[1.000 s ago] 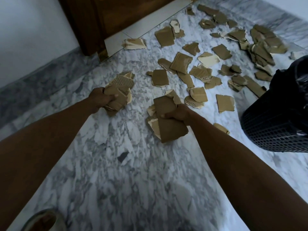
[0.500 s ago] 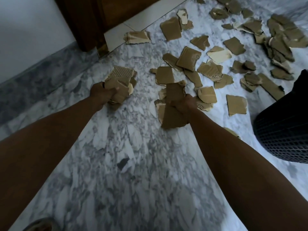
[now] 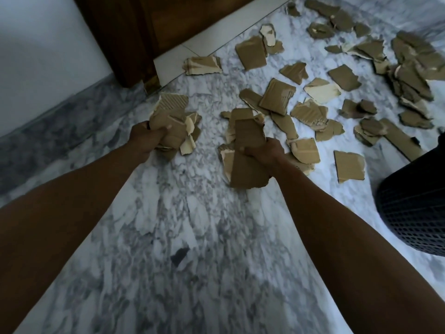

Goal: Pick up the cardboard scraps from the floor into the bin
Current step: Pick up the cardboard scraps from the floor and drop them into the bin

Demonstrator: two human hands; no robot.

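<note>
Hands, two, bare, both forearms reaching forward and down from the lower corners of the view, roughly parallel and well apart.

Left hand (image 3: 147, 138): knuckles up, fingers (image 3: 166, 128) curled over the near edge of a left bundle (image 3: 172, 121) of cardboard scraps. The topmost piece shows its corrugated ribs. Whether the bundle is lifted off the floor or resting on it cannot be told from this angle.

Right hand (image 3: 263, 153): thumb side toward the camera, fingers wrapped round the middle of a right bundle (image 3: 248, 153), a long brown piece on top with paler torn pieces sticking out on its left side. The bundle stands on end, tilted, its lower edge toward the camera.

Loose scraps (image 3: 277, 96): many, brown and pale, scattered flat on the floor beyond and to the right of both hands. One single piece (image 3: 349, 166) lies between the right hand and the bin. A denser heap (image 3: 409, 73) lies at the far right.

Bin (image 3: 414, 208): dark, perforated wall, at the right edge of the view, only partly in view, just beside the right forearm's outer side but apart from it.

Floor (image 3: 192, 237): white and grey marble; one small dark fleck (image 3: 179, 255) between the forearms.

Wooden door frame (image 3: 125, 39): dark brown, upper left, with a white wall (image 3: 43, 56) to its left.
</note>
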